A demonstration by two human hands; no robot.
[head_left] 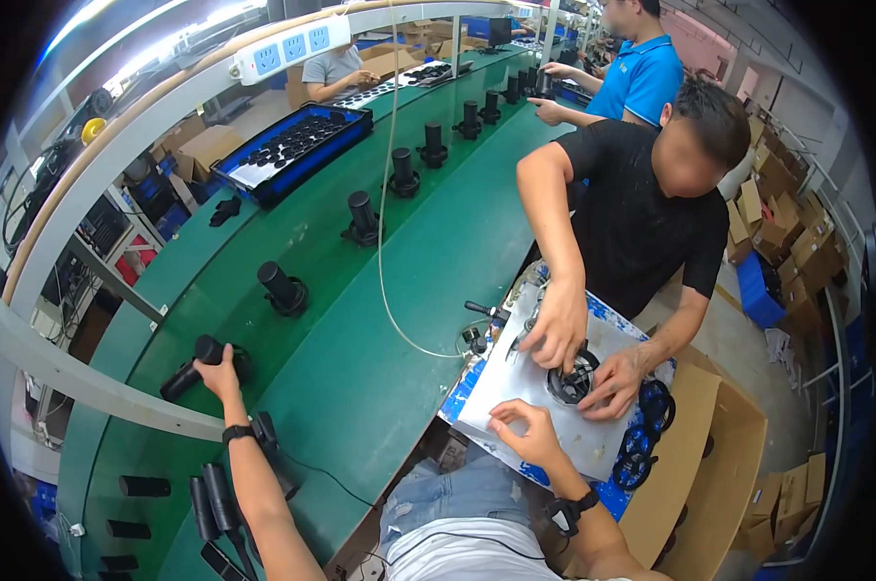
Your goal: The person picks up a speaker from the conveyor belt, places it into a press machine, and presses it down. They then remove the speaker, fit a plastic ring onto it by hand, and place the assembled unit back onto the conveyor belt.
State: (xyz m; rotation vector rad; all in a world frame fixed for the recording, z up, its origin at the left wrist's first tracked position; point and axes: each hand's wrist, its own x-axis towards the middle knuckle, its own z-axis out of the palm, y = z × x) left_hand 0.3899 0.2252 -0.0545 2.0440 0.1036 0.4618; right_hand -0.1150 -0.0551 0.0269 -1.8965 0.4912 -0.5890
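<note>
On the left side of the green conveyor, my left hand is closed around a black cylinder, which seems to stand on a dark round base partly covered by the hand. Another black cylinder lies tilted against it. My right hand hovers over the near edge of a grey-white work board, thumb and fingers curved apart with nothing visible between them. Just beyond it, a co-worker's two hands hold a black round grille-like part on that board.
Several black cylinders on round bases line the conveyor. More black cylinders lie at lower left. A blue tray of black parts sits beyond. A thin cable hangs across the middle. An open carton stands right; black rings lie beside it.
</note>
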